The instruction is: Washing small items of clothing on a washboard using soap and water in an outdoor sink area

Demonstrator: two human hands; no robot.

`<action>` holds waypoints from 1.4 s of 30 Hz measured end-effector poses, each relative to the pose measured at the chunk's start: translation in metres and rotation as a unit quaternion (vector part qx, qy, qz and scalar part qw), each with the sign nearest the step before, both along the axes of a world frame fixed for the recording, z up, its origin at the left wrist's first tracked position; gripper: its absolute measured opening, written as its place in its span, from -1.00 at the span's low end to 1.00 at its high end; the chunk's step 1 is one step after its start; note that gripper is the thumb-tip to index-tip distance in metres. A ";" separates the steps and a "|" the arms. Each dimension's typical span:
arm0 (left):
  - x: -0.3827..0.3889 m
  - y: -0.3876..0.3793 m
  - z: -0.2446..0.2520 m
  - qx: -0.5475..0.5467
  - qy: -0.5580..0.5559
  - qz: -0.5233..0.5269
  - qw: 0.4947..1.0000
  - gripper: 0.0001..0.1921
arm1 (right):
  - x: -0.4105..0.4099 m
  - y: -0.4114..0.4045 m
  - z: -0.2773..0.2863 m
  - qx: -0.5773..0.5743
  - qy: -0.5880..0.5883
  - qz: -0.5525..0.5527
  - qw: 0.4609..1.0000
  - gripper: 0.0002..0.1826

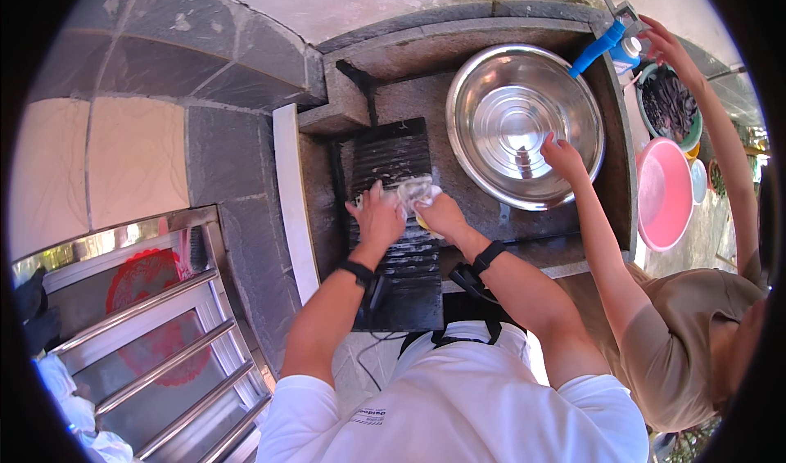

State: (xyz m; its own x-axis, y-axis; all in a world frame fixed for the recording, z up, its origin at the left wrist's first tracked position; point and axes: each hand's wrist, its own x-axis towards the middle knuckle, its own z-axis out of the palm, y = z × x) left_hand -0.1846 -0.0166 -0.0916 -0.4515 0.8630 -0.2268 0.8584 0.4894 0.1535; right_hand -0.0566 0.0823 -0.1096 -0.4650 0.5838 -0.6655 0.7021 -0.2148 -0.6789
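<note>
A dark ridged washboard (393, 150) lies lengthwise across the left part of a stone sink, with white suds on its ridges. My right hand (443, 217) grips a soapy white cloth (417, 193) near the middle of the board; something yellow shows under that hand. My left hand (379, 217) is pressed on the board at the cloth's left side, its fingers spread; whether it holds part of the cloth is hidden by suds and blur.
A steel basin (522, 125) stands in the sink under a tap with a blue hose (595, 48). Another person's hands (562, 159) are over the basin and near the tap. A blue bottle (625, 54), a pink basin (663, 193) and a green tub (695, 132) of dark cloth are at right.
</note>
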 end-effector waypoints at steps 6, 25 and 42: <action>0.004 -0.063 0.005 0.165 -0.123 -0.070 0.976 -0.79 | 0.009 -0.015 -0.013 -0.019 0.090 -0.061 0.994 -0.52; -0.028 -0.077 0.021 0.198 -0.206 -0.086 0.955 -0.41 | -0.006 -0.022 0.017 0.219 -0.055 0.266 0.937 -0.54; -0.031 -0.048 -0.019 0.189 -0.241 -0.090 0.948 -0.49 | -0.007 -0.024 0.010 0.216 -0.076 0.243 0.943 -0.56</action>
State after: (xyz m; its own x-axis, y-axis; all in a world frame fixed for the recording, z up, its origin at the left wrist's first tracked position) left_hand -0.2160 -0.0643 -0.1111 -0.2110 0.9771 -0.0287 0.7080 0.1730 0.6847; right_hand -0.0633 0.0579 -0.0996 -0.6658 0.5578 -0.4955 0.7426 0.4310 -0.5126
